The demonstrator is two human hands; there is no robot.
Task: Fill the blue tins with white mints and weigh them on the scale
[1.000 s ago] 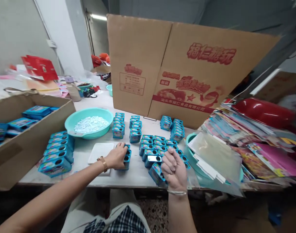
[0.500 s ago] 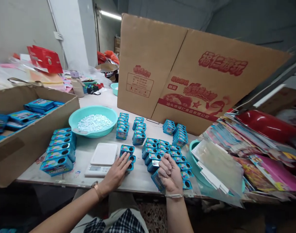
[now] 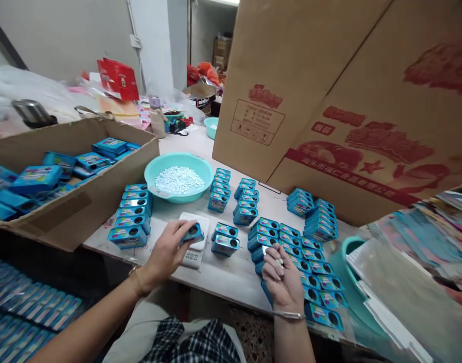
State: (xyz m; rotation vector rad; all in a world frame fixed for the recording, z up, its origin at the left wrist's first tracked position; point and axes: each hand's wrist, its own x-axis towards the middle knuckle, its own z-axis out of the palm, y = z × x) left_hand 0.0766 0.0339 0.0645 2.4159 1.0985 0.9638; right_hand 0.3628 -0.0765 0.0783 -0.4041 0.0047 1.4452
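My left hand (image 3: pixel 165 257) is closed around a small blue box (image 3: pixel 193 232) with a dark round hole in its top, above the white digital scale (image 3: pixel 193 259); whether the box touches the plate I cannot tell. Curled in front of rows of blue boxes (image 3: pixel 290 239), my right hand (image 3: pixel 283 280) has small white pellets (image 3: pixel 280 261) showing between its fingers. Two more blue boxes (image 3: pixel 225 245) stand upright just right of the scale. Behind it, a turquoise basin (image 3: pixel 152 171) contains many loose white pellets (image 3: pixel 180 180).
A cardboard box (image 3: pixel 117 204) of blue boxes stands at the left, beside a standing row (image 3: pixel 128 237). A large carton (image 3: pixel 269 151) rises behind the table. At the right, plastic sheets (image 3: pixel 412 287) lie over another turquoise basin (image 3: pixel 350 247). More boxes stand low at the left (image 3: pixel 30 302).
My left hand has taken one blue box from the small group and moved it left over the scale. My right hand has turned, so pellets now show. The view has swung left.
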